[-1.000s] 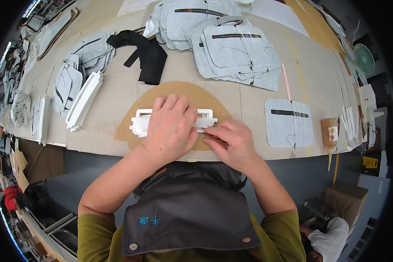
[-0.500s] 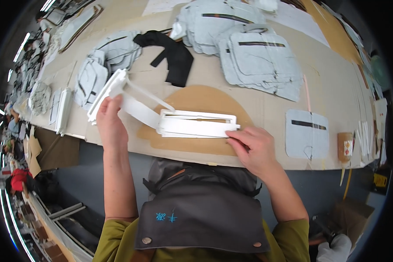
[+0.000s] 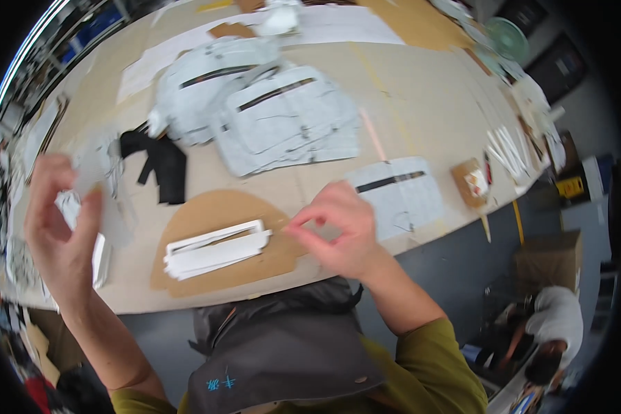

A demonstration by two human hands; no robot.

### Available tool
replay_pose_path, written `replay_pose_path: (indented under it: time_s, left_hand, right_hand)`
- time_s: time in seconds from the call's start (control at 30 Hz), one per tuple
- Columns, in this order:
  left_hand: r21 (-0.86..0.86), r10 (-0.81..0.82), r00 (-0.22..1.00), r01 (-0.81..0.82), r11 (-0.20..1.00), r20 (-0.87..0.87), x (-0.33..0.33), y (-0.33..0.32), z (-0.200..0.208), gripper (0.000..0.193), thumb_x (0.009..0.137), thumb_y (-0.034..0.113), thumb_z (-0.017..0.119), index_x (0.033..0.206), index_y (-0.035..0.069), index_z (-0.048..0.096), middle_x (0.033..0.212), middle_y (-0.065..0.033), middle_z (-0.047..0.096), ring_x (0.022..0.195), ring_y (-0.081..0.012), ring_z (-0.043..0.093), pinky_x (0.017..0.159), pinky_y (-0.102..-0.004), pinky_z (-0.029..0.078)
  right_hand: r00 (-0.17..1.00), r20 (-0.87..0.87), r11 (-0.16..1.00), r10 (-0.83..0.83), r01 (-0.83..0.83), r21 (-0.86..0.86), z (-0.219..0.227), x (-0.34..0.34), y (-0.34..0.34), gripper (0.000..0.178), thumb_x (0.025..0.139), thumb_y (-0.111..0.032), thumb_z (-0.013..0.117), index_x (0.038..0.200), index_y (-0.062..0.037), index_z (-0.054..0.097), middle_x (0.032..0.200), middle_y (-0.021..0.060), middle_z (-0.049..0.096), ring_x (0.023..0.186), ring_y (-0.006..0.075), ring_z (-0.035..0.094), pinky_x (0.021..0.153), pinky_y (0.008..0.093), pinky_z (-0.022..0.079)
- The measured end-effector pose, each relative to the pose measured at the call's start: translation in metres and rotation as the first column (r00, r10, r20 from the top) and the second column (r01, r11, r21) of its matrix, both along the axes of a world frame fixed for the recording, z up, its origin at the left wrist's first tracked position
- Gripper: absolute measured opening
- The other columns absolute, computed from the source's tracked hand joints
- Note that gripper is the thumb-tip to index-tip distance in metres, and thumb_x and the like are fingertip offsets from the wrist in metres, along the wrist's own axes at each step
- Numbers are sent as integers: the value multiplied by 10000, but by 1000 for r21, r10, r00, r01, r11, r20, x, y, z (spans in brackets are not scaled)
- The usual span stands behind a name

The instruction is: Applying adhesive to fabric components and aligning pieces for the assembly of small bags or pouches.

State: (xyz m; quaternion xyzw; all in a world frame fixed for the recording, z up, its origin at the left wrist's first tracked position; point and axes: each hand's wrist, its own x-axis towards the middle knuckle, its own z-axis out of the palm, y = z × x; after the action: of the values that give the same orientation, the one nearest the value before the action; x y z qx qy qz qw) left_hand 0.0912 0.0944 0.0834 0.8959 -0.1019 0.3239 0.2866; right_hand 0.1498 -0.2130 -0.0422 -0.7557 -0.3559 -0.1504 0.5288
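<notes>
My left hand (image 3: 62,221) is raised over the table's left side, blurred, with thumb and fingers curved but apart. Beside its fingers is a pale, see-through smear (image 3: 107,190) whose shape I cannot make out. Stacked slotted white strips (image 3: 217,254) lie a little askew on a brown rounded board (image 3: 217,207) near the table's front edge. To their right, my right hand (image 3: 341,231) hovers with thumb and forefinger pinched together. The pinch is apart from the strips, and anything in it is too small to tell.
Pale grey panels with dark slots (image 3: 290,131) are piled behind, left of a single similar panel (image 3: 400,196). A black cloth piece (image 3: 164,165) lies at left. A glue-like bottle (image 3: 470,183) and thin white strips (image 3: 507,152) sit at right. A person (image 3: 555,317) is bent over at lower right.
The view has swung right and tilted. My right hand has come off the white strips. My left hand no longer clearly holds the white pieces it had, and its fingers have spread.
</notes>
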Motion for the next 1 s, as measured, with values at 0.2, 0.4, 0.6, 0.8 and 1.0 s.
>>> replay_pose_path:
  time_s: [0.2, 0.4, 0.6, 0.8, 1.0]
  left_hand:
    - [16, -574, 758, 608, 794, -308, 89, -153, -8, 136, 680, 33, 669, 725, 22, 542, 795, -65, 533, 803, -212, 519, 780, -324, 417]
    - [-139, -657, 640, 666, 733, -398, 120, -227, -37, 120, 726, 89, 686, 728, 4, 601, 776, -79, 592, 764, -195, 560, 763, -321, 466]
    - [-247, -575, 566, 552, 796, -591, 132, -230, -36, 135, 727, 113, 681, 737, 1, 606, 767, -47, 576, 766, -151, 552, 744, -310, 467]
    - [-366, -525, 326, 438, 821, -786, 143, -252, -47, 230, 713, 228, 704, 761, 18, 623, 758, -10, 559, 723, -104, 513, 651, -271, 426]
    - [-393, -503, 218, 401, 827, -836, 148, -264, -59, 266, 686, 221, 702, 844, 16, 640, 737, -42, 589, 656, -122, 524, 554, -278, 414]
  right_hand:
    - [959, -273, 758, -78, 235, 609, 34, 27, -152, 250, 743, 0, 735, 979, -37, 662, 1184, 133, 554, 998, 181, 561, 872, 313, 460]
    - [936, -276, 970, -220, 240, 38, 42, 25, -180, 348, 731, -95, 782, 1059, -43, 682, 1205, 59, 610, 1173, 195, 541, 1050, 331, 350]
    - [825, -393, 914, -406, 362, -184, -9, 26, -206, 270, 762, -102, 781, 1008, -32, 692, 990, 22, 681, 996, 141, 592, 920, 297, 429]
    - [911, -371, 980, -180, 198, 12, 14, 40, -190, 307, 746, -114, 799, 1025, -56, 687, 1092, 56, 645, 1067, 173, 581, 973, 331, 419]
    - [951, -304, 996, -49, 23, -88, 8, 54, -180, 287, 728, -107, 800, 983, -69, 674, 1097, 59, 589, 1055, 184, 551, 933, 334, 420]
